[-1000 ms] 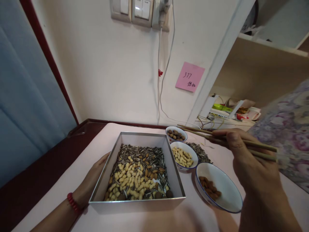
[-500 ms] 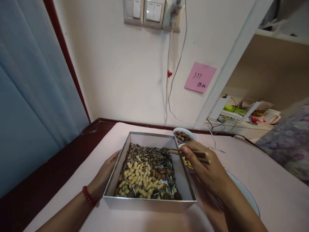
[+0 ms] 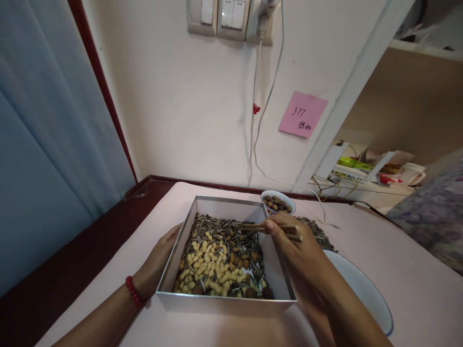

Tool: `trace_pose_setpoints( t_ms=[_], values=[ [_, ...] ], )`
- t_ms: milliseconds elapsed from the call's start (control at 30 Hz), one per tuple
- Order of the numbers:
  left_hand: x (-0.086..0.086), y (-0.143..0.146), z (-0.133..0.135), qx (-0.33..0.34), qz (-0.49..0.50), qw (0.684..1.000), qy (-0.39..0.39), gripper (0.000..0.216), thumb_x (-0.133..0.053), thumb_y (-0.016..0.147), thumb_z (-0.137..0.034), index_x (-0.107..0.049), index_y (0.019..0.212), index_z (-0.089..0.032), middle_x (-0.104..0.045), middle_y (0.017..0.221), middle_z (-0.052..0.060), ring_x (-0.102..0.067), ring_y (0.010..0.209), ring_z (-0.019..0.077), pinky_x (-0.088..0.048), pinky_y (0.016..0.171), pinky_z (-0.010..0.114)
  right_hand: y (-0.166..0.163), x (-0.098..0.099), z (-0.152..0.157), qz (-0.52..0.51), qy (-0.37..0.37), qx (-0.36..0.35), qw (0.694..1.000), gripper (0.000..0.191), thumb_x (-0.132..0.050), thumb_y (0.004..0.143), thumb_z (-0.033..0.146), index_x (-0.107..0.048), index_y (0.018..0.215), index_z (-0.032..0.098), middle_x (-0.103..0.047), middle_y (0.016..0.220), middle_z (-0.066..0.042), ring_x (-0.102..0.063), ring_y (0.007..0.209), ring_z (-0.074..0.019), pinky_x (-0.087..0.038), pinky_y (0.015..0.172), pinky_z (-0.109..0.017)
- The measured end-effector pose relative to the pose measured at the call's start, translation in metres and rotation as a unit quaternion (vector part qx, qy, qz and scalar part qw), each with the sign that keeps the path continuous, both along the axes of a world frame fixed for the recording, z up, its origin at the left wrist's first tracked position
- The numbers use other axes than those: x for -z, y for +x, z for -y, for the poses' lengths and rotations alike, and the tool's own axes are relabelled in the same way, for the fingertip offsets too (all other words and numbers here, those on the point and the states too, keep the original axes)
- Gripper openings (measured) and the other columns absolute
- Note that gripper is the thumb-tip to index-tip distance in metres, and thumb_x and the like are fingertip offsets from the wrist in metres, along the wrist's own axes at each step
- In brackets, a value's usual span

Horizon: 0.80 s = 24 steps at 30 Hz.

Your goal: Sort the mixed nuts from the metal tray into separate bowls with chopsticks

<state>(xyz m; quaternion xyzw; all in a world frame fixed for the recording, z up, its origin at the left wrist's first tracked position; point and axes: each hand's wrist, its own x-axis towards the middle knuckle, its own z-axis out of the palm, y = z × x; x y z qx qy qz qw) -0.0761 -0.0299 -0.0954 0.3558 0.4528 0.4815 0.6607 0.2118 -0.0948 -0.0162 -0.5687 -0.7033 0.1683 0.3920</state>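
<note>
My right hand point(image 3: 294, 246) is closed around a pair of wooden chopsticks point(image 3: 267, 228), held over the right wall of a silver-edged box point(image 3: 227, 297). Their tips reach the sunflower seeds point(image 3: 213, 224) at the back of the box; whether they pinch a seed is too small to tell. Peanuts in shells point(image 3: 208, 262) fill the middle and front left, with almonds point(image 3: 240, 261) to their right and a few round brown nuts point(image 3: 267, 292) at the front. My left hand point(image 3: 159, 258) lies stretched along the box's outer left side, its fingertips partly hidden.
Behind the box's right corner stands a small bowl of brown nuts point(image 3: 278, 202). Sunflower seeds point(image 3: 314, 231) lie beyond my right hand, and a blue-rimmed white dish point(image 3: 361, 284) sits right of my forearm. A white cable point(image 3: 285, 182) trails onto the pink table cover point(image 3: 405, 260).
My right hand and the chopsticks have moved left, bringing the tips further in over the sunflower seeds. Seeds beyond the hand now show. My left hand stays by the box.
</note>
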Motion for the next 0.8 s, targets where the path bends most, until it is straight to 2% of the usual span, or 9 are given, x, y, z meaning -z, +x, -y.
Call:
trace_pose_setpoints(
  t_ms=[167, 267, 400, 533, 667, 800],
  values=[
    [-0.005, 0.002, 0.002, -0.006, -0.012, 1.0, -0.009, 0.052, -0.077, 0.073, -0.029, -0.066, 0.123, -0.017, -0.076, 0.111, 0.011, -0.074, 0.095, 0.0298, -0.06, 0.078, 0.034, 0.009, -0.014, 0.009, 0.01, 0.011, 0.016, 1.0, 0.032, -0.045, 0.099, 0.044, -0.061, 0.082, 0.022, -0.06, 0.084, -0.001, -0.055, 0.081, -0.0175, -0.039, 0.074, -0.03],
    [-0.004, 0.002, 0.002, -0.006, -0.01, 1.0, 0.003, 0.053, -0.079, 0.071, -0.03, -0.067, 0.121, -0.017, -0.077, 0.11, 0.01, -0.073, 0.096, 0.0288, -0.059, 0.081, 0.032, 0.009, -0.019, 0.015, 0.035, 0.001, 0.031, 0.999, 0.034, -0.044, 0.098, 0.046, -0.059, 0.078, 0.023, -0.059, 0.079, 0.0, -0.054, 0.077, -0.0177, -0.038, 0.071, -0.031],
    [-0.006, 0.002, 0.002, -0.004, -0.012, 1.0, 0.005, 0.056, -0.081, 0.068, -0.033, -0.067, 0.12, -0.016, -0.077, 0.109, 0.01, -0.073, 0.096, 0.0299, -0.059, 0.082, 0.034, -0.001, -0.017, 0.016, 0.064, -0.044, 0.024, 0.997, 0.035, -0.042, 0.099, 0.046, -0.057, 0.077, 0.023, -0.059, 0.079, 0.0, -0.053, 0.075, -0.0179, -0.037, 0.069, -0.031],
    [-0.008, 0.002, 0.003, -0.013, -0.022, 1.0, 0.009, 0.057, -0.082, 0.066, -0.035, -0.068, 0.117, -0.015, -0.077, 0.106, 0.011, -0.073, 0.095, 0.0309, -0.06, 0.08, 0.034, -0.007, -0.013, 0.014, 0.023, -0.036, -0.018, 0.999, 0.034, -0.042, 0.1, 0.044, -0.056, 0.077, 0.022, -0.058, 0.078, 0.0, -0.053, 0.076, -0.0168, -0.038, 0.069, -0.03],
    [-0.006, 0.001, 0.002, 0.0, -0.015, 1.0, -0.002, 0.055, -0.078, 0.07, -0.028, -0.066, 0.122, -0.017, -0.077, 0.106, 0.01, -0.074, 0.093, 0.0288, -0.059, 0.08, 0.034, -0.004, -0.016, 0.017, -0.024, -0.023, -0.013, 0.999, 0.034, -0.044, 0.099, 0.044, -0.058, 0.079, 0.022, -0.058, 0.079, 0.001, -0.053, 0.076, -0.0154, -0.039, 0.069, -0.029],
    [-0.007, 0.002, 0.002, -0.003, -0.012, 1.0, -0.005, 0.054, -0.078, 0.069, -0.023, -0.065, 0.122, -0.015, -0.078, 0.104, 0.01, -0.074, 0.09, 0.0279, -0.059, 0.079, 0.033, -0.007, -0.016, 0.019, -0.007, -0.047, -0.022, 0.999, 0.036, -0.044, 0.099, 0.045, -0.054, 0.074, 0.021, -0.054, 0.074, 0.002, -0.05, 0.071, -0.015, -0.037, 0.065, -0.029]
  ],
)
